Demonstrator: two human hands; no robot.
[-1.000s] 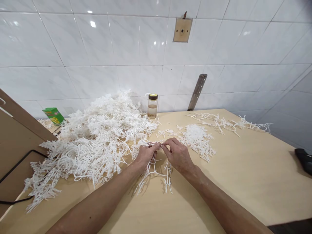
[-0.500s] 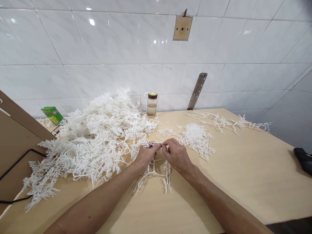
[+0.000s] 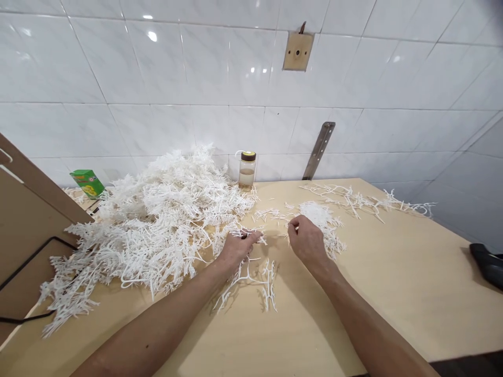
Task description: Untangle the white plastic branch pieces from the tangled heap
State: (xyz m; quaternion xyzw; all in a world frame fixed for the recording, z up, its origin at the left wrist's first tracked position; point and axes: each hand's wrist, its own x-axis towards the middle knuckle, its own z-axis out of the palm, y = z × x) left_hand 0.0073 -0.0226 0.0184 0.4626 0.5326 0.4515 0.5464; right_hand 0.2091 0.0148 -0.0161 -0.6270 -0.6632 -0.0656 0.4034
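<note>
My left hand (image 3: 237, 248) is closed on a white branched plastic sprig (image 3: 251, 280), whose forked twigs hang toward me over the table; some tips stick out by the fingertips. To its right, my right hand (image 3: 308, 242) is closed, thumb and fingertips curled together beside a small pile of short white bits (image 3: 316, 213). Whatever those fingers may hold is hidden. Left of my left hand rises a large heap of white branched plastic sprigs (image 3: 168, 204), close to the wrist. Loose white bits (image 3: 271, 214) lie between the heap and the small pile.
Bare forked stems (image 3: 353, 199) lie at the table's back right. A lidded jar of liquid (image 3: 247, 173) stands against the tiled wall, near a leaning metal strip (image 3: 319, 151). A green box (image 3: 87, 183) is at back left, and a black object (image 3: 487, 264) at the right edge.
My right hand has moved away from my left fingertips, rightward to the small pile of bits. The left hand keeps its hold on the sprig. The view has shifted slightly.
</note>
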